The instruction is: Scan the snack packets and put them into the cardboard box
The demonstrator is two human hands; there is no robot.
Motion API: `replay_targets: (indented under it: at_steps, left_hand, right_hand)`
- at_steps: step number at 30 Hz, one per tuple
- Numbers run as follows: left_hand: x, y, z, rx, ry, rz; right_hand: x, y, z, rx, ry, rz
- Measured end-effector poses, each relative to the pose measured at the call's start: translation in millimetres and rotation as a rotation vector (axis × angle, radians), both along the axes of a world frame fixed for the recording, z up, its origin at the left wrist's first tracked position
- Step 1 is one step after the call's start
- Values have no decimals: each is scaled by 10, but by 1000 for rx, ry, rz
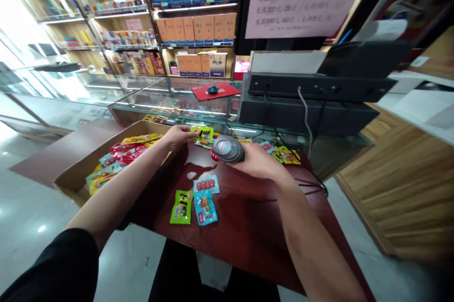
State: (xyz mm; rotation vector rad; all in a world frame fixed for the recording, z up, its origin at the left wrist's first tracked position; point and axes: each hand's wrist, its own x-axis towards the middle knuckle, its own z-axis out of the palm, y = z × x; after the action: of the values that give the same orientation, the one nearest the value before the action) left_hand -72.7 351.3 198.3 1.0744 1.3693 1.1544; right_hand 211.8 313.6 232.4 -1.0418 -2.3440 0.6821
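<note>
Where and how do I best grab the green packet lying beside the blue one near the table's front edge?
I'd pinch the left long edge of the green packet, coming from above and the left: it lies flat with that side free, while the blue packet sits close on its right.

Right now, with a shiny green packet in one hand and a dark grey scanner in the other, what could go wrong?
The dark grey handheld scanner in the right hand might read the shiny red packet beside it instead of the shiny green packet in the left hand. The bare left forearm crosses the open brown cardboard box of colourful packets, so it could brush some out. The thin black cables near the right arm might snag it.
</note>
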Motion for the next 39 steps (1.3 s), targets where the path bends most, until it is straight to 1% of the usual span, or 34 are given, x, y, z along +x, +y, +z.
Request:
replay_targets:
  at_steps: [2,4,6,8,10,12,15,19,27,30,34,39]
  left_hand:
    - [-207,-258,127,24,-29,31]
    - [-385,-465,196,35,-42,44]
    - [-514,-594,209,63,-66,41]
    - [-594,-646,190,98,-99,40]
    - [-643,-651,165,102,-129,41]
    - [-678,-642,152,92,-155,34]
    - [-720,-637,152,78,-186,30]
    - [-744,-631,132,74,-214,6]
    - [-696,-612,91,50,-201,-15]
    - [-694,-602,79,44,-205,3]
    - [-700,-597,64,34,-198,31]
    - [-713,-607,66,42,-216,9]
  right_hand:
    - [-192,-84,-68,-33,76,50]
    - [-390,-191,-155,-79,145,88]
    - [-569,-309,-247,-134,187,118]
    - [-708,-414,-327,-178,203,148]
    - [-795,-480,-388,-198,210,146]
    - [-837,-499,-427,-202,219,105]
    - [-849,-464,-461,-189,253,48]
    - [-843,-425,-476,-163,288,19]
    - [-862,-430,-510,-164,281,15]
    - [-859,-429,-520,-160,283,-3]
    - [-851,-431,-519,-165,286,6]
    - [-848,-430,-504,-152,291,24]
